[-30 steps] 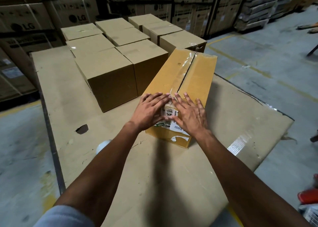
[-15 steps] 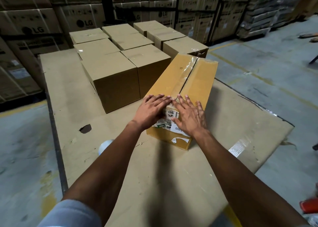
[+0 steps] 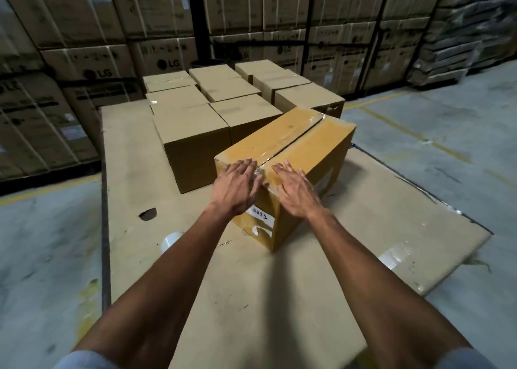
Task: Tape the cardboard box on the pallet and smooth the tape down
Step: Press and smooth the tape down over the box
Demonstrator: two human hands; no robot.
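While our arms reach forward over the cardboard sheet (image 3: 251, 298) that covers the pallet, both our hands lie flat on the near end of the long cardboard box (image 3: 305, 144). Our left hand (image 3: 237, 186) rests open, fingers spread, over the near left corner of the box top, its palm spilling down over the near face. Our right hand (image 3: 296, 192) lies open too, fingers spread, on the top just right of the centre seam; neither hand grips anything. Clear tape (image 3: 288, 140) runs along that seam from the near edge to the far edge, glossy and a little wrinkled, and it passes between our two hands. A white label (image 3: 261, 217) shows on the near face below our left wrist.

The box stands on the sheet at an angle, its far end pointing right and away. Just to its left stands a block of smaller brown boxes (image 3: 195, 133), closed, set in rows towards the far side. A roll of clear tape (image 3: 170, 241) lies on the sheet near our left forearm, partly hidden by it. Near it, further left, the sheet has a dark hole (image 3: 147, 214). Along the far wall stand large stacked cartons (image 3: 92, 60) printed LG.
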